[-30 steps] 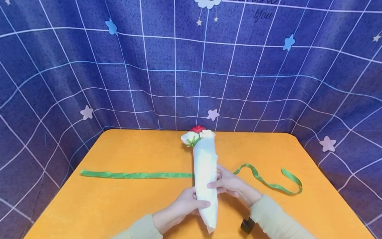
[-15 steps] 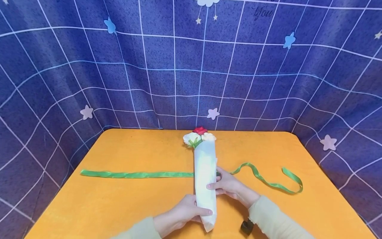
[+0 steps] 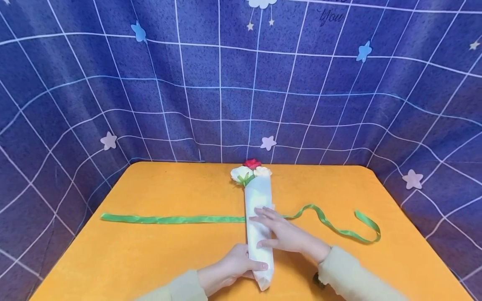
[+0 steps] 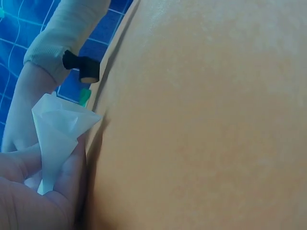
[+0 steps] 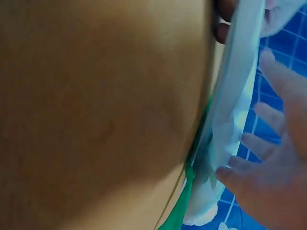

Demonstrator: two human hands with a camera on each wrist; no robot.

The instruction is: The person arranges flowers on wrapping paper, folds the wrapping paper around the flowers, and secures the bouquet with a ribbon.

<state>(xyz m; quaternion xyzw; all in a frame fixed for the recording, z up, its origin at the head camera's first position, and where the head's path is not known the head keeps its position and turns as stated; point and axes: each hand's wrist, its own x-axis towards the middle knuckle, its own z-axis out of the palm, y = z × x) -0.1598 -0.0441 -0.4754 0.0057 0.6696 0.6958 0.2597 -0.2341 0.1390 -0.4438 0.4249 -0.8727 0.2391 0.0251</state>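
A bouquet wrapped in white paper (image 3: 257, 196) lies lengthwise across the green ribbon (image 3: 173, 219) on the orange table. At its far end a red flower (image 3: 252, 164), a white flower (image 3: 241, 174) and a cream flower (image 3: 262, 172) stick out. My left hand (image 3: 237, 264) grips the wrapper near its lower end, thumb on top; the left wrist view shows the folded paper end (image 4: 60, 127) between thumb and fingers. My right hand (image 3: 284, 232) is spread over the wrapper's right side, its fingers (image 5: 261, 146) extended beside the paper in the right wrist view.
The ribbon's right part (image 3: 339, 230) curls across the table (image 3: 180, 188). A small black object (image 3: 318, 280) shows under the right sleeve (image 3: 344, 267). A blue curtain (image 3: 196, 104) with white grid lines and stars hangs behind the table.
My right hand has let go of the wrapper's right edge and lifted, fingers now spread over it. The bouquet shifted slightly toward me earlier, then stayed put. My left hand keeps its hold.
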